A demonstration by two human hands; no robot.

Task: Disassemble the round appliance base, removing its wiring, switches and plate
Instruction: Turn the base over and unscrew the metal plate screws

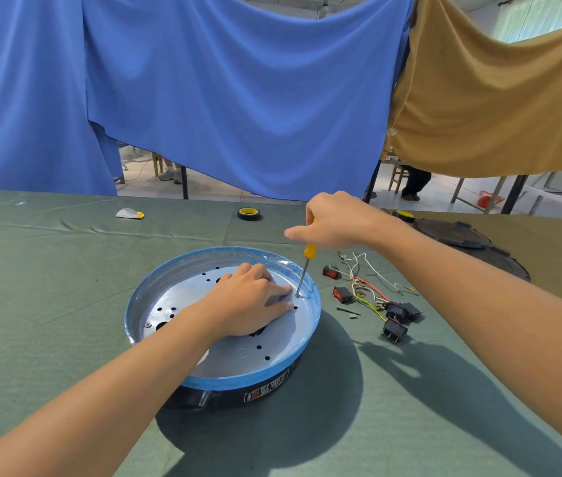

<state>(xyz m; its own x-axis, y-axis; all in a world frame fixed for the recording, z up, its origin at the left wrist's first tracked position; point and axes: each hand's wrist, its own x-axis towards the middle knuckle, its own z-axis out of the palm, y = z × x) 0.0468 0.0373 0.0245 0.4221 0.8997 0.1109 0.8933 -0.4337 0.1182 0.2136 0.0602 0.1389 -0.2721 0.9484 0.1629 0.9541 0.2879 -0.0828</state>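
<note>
While left hand [250, 301] presses plate [238, 359], screwdriver [304, 270] meets it beside rim [316, 297].

Presses left hand [250, 297] flat on perforated silver metal plate [238, 359] inside round blue-rimmed black appliance base [238, 382]. Grips yellow-handled steel screwdriver [304, 273] in right hand [338, 220], tip at plate's three o'clock. Beyond, at three o'clock: loose coloured wires [362, 284], black rocker switches [395, 330].

Blue-rimmed, black-bodied base [238, 383], white-and-red label. Silver plate [238, 356], black holes. Yellow-handled, silver-shafted screwdriver [310, 251]. Black switches [395, 330], some with red rockers. White, red, yellow-green wires [364, 282]. Black tape roll [248, 214], yellow core. Dull green tablecloth [49, 304]. Blue drape [238, 98]; mustard drape [496, 98].
</note>
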